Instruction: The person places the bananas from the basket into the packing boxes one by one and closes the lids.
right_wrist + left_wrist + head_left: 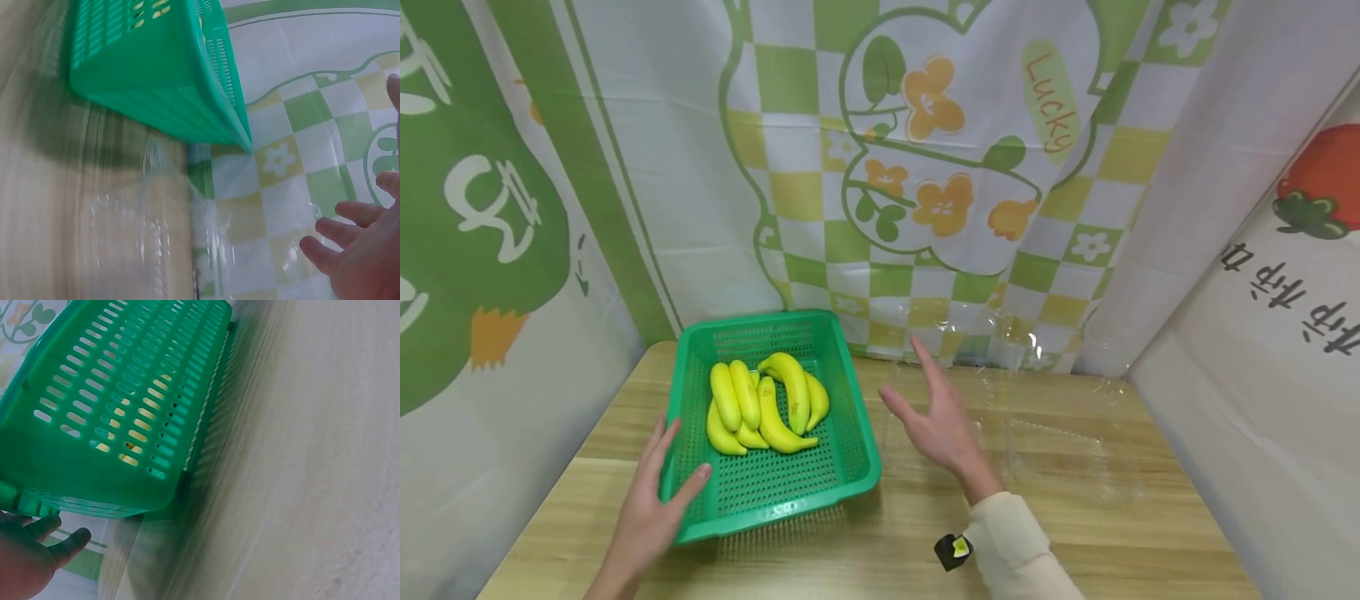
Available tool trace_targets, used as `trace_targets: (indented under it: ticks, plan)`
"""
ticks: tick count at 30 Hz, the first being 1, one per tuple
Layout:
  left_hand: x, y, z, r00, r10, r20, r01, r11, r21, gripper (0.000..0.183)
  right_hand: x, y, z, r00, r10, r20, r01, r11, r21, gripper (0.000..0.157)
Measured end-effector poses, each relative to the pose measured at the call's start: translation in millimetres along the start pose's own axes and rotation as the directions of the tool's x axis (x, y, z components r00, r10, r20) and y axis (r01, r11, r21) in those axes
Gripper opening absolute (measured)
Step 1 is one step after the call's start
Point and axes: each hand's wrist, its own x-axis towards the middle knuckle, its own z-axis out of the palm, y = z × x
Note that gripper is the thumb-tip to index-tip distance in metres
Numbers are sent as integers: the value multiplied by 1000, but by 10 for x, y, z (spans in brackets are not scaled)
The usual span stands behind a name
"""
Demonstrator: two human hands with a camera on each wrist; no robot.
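Note:
A green plastic basket (775,508) with slotted walls stands on the wooden tabletop, left of centre in the head view. Several yellow bananas (786,425) lie inside it, grouped toward the back. At the basket's left rim is my left hand (651,508), thumb over the near left part and fingers stretched along the outside; whether it touches the rim I cannot tell. My right hand (943,425) hovers to the right of the basket, fingers spread, holding nothing. Beneath and beyond it sits a clear plastic container (156,231), its outline faint against the wood.
Printed cloth (820,200) hangs behind the table, with white side walls to the left and right. A small black block with a yellow-green mark (951,552) shows beside the right sleeve (1011,537). Bare wood (850,567) lies in front of the basket.

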Motion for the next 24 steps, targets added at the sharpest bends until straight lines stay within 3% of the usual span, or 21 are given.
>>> trace_targets:
  ticks: [6, 15, 20, 24]
  plan:
    - [-15, -41, 24, 999, -47, -5, 46, 994, -102, 92, 74, -18, 125, 998, -58, -8, 59, 979, 195, 78]
    - [9, -76, 25, 993, -114, 13, 115, 981, -157, 92, 198, -114, 296, 1000, -13, 23, 2, 908, 418, 73]
    - [9, -89, 35, 991, -131, 29, 134, 975, -175, 93, 244, -146, 390, 1000, 2, 24, -14, 864, 503, 71]
    - [5, -105, 34, 992, -122, 31, 126, 973, -192, 94, 300, -168, 467, 999, 16, 35, -32, 847, 530, 72]
